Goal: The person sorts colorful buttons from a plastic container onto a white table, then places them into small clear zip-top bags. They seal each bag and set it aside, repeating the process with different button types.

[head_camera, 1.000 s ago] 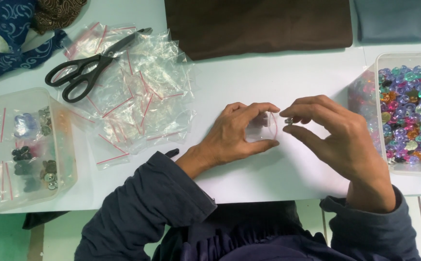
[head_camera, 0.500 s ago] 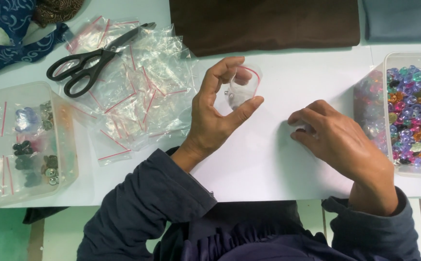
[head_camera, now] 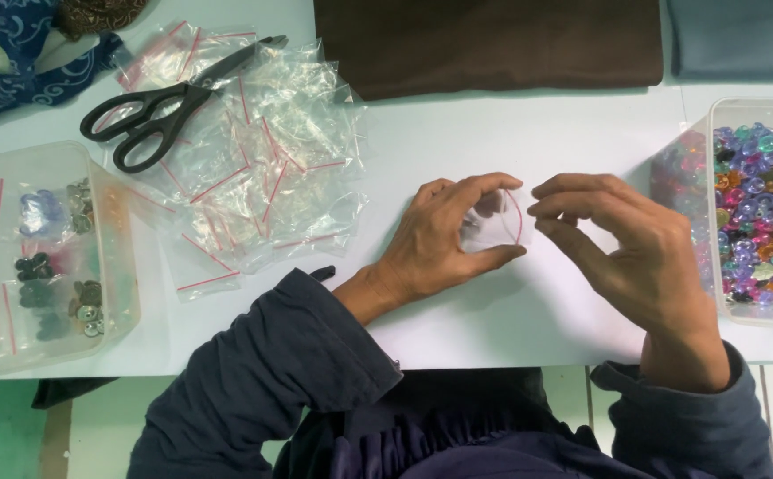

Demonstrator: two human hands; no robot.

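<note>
On our right, a clear plastic tub (head_camera: pixel 701 133) stands at the table's (head_camera: pixel 457 142) edge, filled with shiny buttons (head_camera: pixel 763 213) in purple, pink, green and blue. On our left, a second clear tub (head_camera: pixel 107 266) holds small zip bags, each with a few dark, grey or bluish buttons inside. Between them, our left hand (head_camera: pixel 440 244) pinches a small clear zip bag (head_camera: pixel 495 220) between thumb and fingers, just above the table near its middle. The bag's red-lined mouth faces right, toward our right hand (head_camera: pixel 635 239), and its long axis runs roughly left to right. Our right hand has its fingertips pressed together just beside that mouth; we cannot tell whether anything sits between them. A loose heap of empty clear bags with red strips (head_camera: pixel 262 168) lies left of centre, with black-handled scissors (head_camera: pixel 160 111) resting on it.
</note>
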